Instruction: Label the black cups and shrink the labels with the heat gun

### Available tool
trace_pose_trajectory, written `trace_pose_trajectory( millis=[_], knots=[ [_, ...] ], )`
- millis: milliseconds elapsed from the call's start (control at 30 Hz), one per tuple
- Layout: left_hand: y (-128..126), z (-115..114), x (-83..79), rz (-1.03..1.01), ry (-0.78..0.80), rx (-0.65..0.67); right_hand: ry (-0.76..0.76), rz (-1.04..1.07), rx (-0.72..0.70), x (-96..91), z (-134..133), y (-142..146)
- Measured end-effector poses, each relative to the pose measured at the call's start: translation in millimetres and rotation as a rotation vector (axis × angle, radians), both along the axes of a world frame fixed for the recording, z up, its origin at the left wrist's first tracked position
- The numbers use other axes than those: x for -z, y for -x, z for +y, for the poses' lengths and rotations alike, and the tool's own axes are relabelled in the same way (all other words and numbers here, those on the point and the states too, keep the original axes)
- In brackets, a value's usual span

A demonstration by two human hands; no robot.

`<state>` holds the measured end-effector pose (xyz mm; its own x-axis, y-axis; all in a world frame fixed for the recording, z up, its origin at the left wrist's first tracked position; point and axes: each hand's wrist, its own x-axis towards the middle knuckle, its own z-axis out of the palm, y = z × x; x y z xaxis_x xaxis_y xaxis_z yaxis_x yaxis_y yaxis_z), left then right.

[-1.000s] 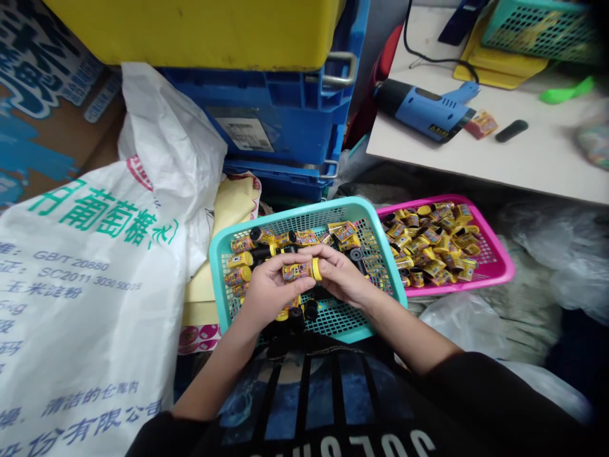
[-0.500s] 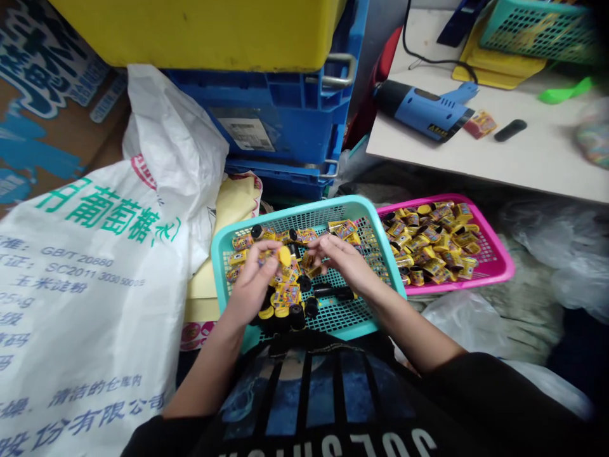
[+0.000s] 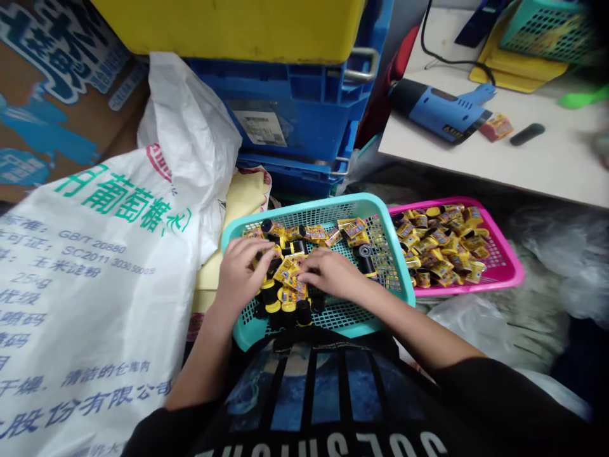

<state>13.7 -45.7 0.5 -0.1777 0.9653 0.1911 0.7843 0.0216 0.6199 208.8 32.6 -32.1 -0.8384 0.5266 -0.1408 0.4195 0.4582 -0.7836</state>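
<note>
Shifted toward 9 o'clock over one turquoise basket (image 3: 406,273) since the earlier frame, the two hands work apart, the left hand (image 3: 240,273) curled among the basket's black-and-yellow bottles, the right hand (image 3: 330,274) with fingertips at printed yellow wrappers (image 3: 291,273), though I cannot tell whether either grips anything. Bottles and wrappers overlap too much to count, as do the yellow pieces in one magenta basket (image 3: 512,270) at 3 o'clock. Farther out lie one blue heat gun (image 3: 438,114) at 2, one blue crate (image 3: 309,127) with one barcode label (image 3: 264,129) at 12, and one white sack (image 3: 85,304) at 9 reading "葡萄糖", "GB/T 20880" and "玉米淀粉".
</note>
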Motion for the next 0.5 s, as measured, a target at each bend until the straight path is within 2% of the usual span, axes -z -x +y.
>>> trace_pose_trajectory(
  millis=[133,200,267,333,433,500],
  knots=[
    [-24.2,2.6,-5.4,-0.526,0.144,0.001,0.24,0.221,0.173,-19.0,14.9,-7.4],
    [-34.8,7.4,-5.6,-0.709,0.168,-0.066,0.29,0.293,0.206,-27.5,23.6,-14.2],
    [-39.5,11.5,-6.9,-0.805,0.158,-0.133,0.277,0.278,0.209,-31.8,31.2,-25.3],
    [-38.4,13.6,-9.6,-0.87,0.157,-0.156,0.193,0.088,0.153,-29.9,33.5,-39.1],
    [-32.5,13.1,-13.5,-0.876,0.194,-0.157,-0.032,-0.451,-0.076,-15.4,21.3,-57.9],
    [-29.8,12.0,-13.3,-0.833,0.214,-0.158,-0.204,-0.665,-0.209,-2.9,7.5,-66.2]
  ],
)
